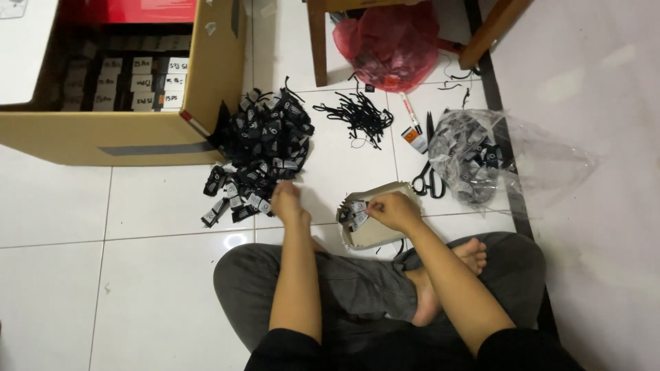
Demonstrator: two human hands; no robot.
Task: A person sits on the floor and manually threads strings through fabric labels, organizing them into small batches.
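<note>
Cardboard comes first on the left: a big open box [137,130] stands on the white tile floor [82,275], with rows of small labelled bundles packed inside it. Just right of the box lies a heap of black tags [265,148], spilling toward you. Your left hand [285,201] reaches down onto the near edge of that heap, fingers curled among the tags; whether they actually pinch one you cannot tell from here. Between your hands and a little right sits a small shallow cardboard tray [375,230], resting against your crossed legs. Your right hand [393,209] is over its rim, fingertips pressed together on a small stack of tags [355,211]. Farther back lies a loose tangle of black strings [361,117]. Right again, black scissors [427,175] lie beside a clear plastic bag [481,158] holding more tags.
</note>
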